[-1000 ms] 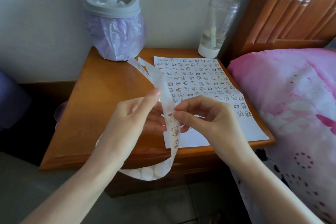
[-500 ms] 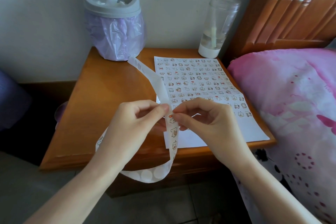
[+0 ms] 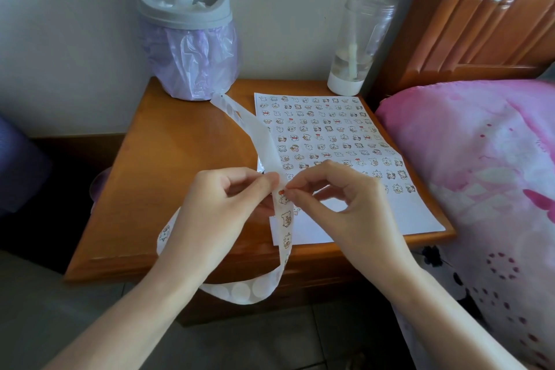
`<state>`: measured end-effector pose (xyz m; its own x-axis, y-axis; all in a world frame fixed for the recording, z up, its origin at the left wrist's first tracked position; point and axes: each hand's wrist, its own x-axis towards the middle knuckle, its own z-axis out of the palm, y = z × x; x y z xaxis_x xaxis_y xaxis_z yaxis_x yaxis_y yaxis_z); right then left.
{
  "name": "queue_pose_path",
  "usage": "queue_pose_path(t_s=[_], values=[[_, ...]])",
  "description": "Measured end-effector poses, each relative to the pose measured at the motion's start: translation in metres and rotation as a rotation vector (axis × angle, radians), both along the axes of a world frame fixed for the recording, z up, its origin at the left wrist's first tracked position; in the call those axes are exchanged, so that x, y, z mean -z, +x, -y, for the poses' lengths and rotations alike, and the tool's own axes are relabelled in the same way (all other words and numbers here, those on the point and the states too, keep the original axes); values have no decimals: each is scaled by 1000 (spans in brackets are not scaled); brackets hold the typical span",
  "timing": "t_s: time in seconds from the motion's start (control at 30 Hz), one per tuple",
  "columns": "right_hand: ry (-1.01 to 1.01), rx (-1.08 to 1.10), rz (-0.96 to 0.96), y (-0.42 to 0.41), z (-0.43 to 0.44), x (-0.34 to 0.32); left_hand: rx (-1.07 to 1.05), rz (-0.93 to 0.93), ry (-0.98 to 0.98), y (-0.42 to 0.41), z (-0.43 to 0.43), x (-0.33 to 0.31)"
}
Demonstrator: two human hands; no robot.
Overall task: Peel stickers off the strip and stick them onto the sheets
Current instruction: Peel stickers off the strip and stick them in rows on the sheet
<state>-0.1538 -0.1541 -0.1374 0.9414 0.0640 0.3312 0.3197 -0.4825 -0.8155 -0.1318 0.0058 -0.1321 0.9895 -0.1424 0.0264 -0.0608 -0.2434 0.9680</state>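
A bed with a pink flowered cover (image 3: 480, 177) lies just beside the orange-brown wooden worktop (image 3: 180, 174). At the worktop's back stand a grey swing-lid bin lined with a lilac bag (image 3: 186, 39) and a clear bottle with a white base (image 3: 357, 48). A white paper sheet (image 3: 414, 213), mostly filled with rows of small cartoon stickers, lies flat on the right half. A long translucent sticker strip (image 3: 263, 144) runs from near the bin to the hands, then loops below the worktop's front edge. The left hand (image 3: 216, 210) pinches the strip between thumb and forefinger; the right hand's (image 3: 351, 213) fingers pinch at the edge of a small red-marked cartoon sticker (image 3: 282, 198) on it.
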Motion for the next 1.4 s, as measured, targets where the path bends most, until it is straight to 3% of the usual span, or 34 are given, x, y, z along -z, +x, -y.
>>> queue_pose_path(t_s=[0.23,0.37,0.57,0.8,1.4], values=[[-6,-1,-100,4,4,-7,3,-26,6,3,0,5],[113,27,-275,10,29,-18,17,-56,49,6,-2,9],[-13,126,-531,13,52,-16,41,-67,126,4,1,8],[-11,135,-537,15,48,-12,46,-17,246,1,3,7],[-77,173,-466,18,46,-2,69,-8,266,5,1,16]])
